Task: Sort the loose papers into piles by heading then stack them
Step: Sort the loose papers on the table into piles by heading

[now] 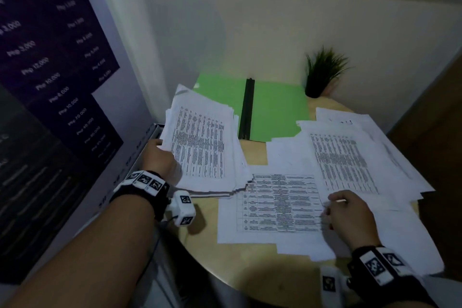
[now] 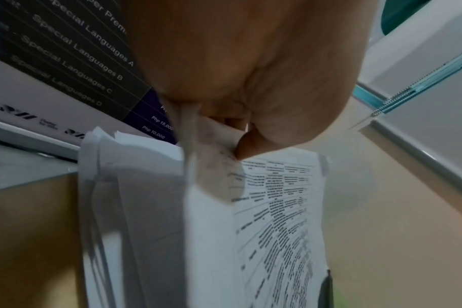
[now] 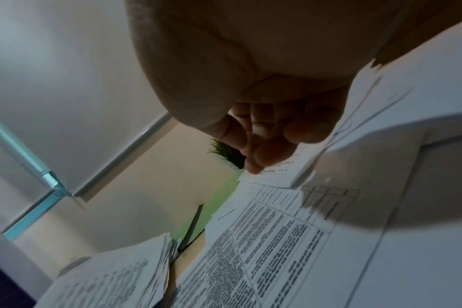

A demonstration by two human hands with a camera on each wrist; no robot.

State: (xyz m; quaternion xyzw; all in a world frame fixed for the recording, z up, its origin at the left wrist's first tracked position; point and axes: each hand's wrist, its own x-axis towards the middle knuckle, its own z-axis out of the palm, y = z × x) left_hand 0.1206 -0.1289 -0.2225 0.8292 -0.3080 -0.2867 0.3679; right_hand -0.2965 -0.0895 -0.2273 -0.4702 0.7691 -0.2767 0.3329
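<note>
My left hand (image 1: 160, 155) grips the left edge of a thick, uneven stack of printed papers (image 1: 202, 147) at the table's left side. In the left wrist view its thumb (image 2: 248, 145) presses down on the stack's top printed sheet (image 2: 277, 208), and more sheets (image 2: 135, 187) fan out beneath. My right hand (image 1: 347, 212) hovers with loosely curled fingers (image 3: 259, 160) at the right edge of a single table-printed sheet (image 1: 277, 205) lying in the middle. I see no sheet between those fingers. A spread pile of papers (image 1: 350, 157) lies to the right.
A green folder (image 1: 275, 112) with a black spine (image 1: 246, 110) lies open at the back of the round wooden table (image 1: 200, 237). Behind it stands a small potted plant (image 1: 322, 70). A dark price poster (image 1: 50, 70) and a box edge (image 1: 155, 130) crowd the left side.
</note>
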